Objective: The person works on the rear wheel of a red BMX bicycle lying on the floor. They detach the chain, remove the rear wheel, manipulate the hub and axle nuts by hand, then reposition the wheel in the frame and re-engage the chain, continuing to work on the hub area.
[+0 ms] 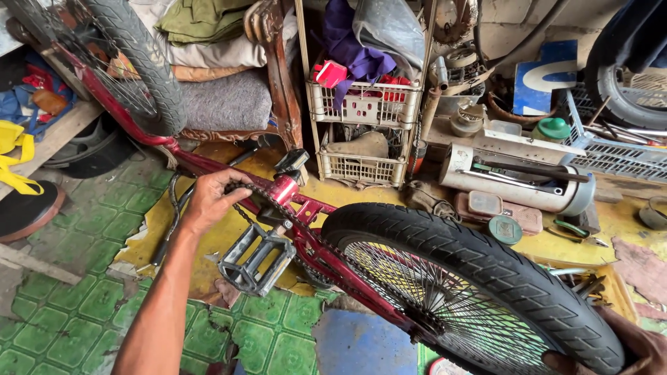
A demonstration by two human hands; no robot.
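A red bicycle frame (pixel 310 239) lies upside down on the floor. My left hand (pixel 210 201) reaches in from the lower left, and its fingers curl around the chain (pixel 258 190) where it runs over the chainring beside the red bottom bracket (pixel 283 188). A grey metal pedal (pixel 253 260) hangs just below that hand. The rear wheel's black tyre (pixel 479 267) and its spokes (pixel 431 298) fill the lower right. My right hand (pixel 636 345) grips this tyre at the bottom right corner and is partly cut off by the frame edge. The front wheel (pixel 142 66) rises at the upper left.
Two stacked cream plastic crates (pixel 365 104) with rags stand behind the bike. A metal cylinder (pixel 517 184) holds tools at the right, with small tins and a grey basket (pixel 611 156) nearby. A wooden chair (pixel 278 76) piled with cloth stands behind. Green tiles (pixel 90 229) cover the floor.
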